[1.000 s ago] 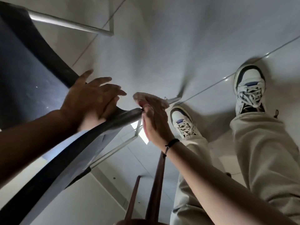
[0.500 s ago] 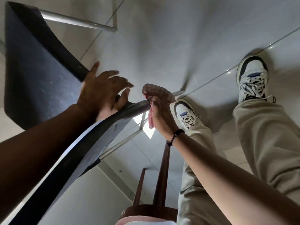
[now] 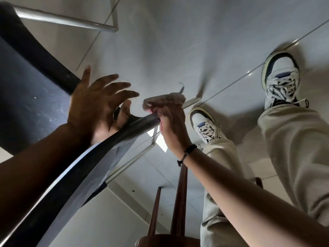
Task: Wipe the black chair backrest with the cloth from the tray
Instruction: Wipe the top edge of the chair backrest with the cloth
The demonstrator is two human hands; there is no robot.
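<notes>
The black chair backrest (image 3: 74,177) runs as a curved dark edge from lower left up to the middle of the head view, with the black seat (image 3: 30,104) behind it at the left. My left hand (image 3: 99,106) rests with its palm on the backrest's top edge, fingers spread and lifted. My right hand (image 3: 170,122) is at the backrest's right end, shut on a pale pinkish cloth (image 3: 163,100) that bunches over my fingers and looks blurred. The tray is not in view.
The chair's chrome frame tubes show at the top left (image 3: 65,20) and under the backrest (image 3: 131,161). Brown wooden stool legs (image 3: 179,198) rise at the bottom centre. My two white sneakers (image 3: 281,77) and beige trousers stand on the grey tiled floor at the right.
My right hand with the cloth has slid up along the backrest's right end. My left hand's fingers have spread and lifted while the palm stays on the edge.
</notes>
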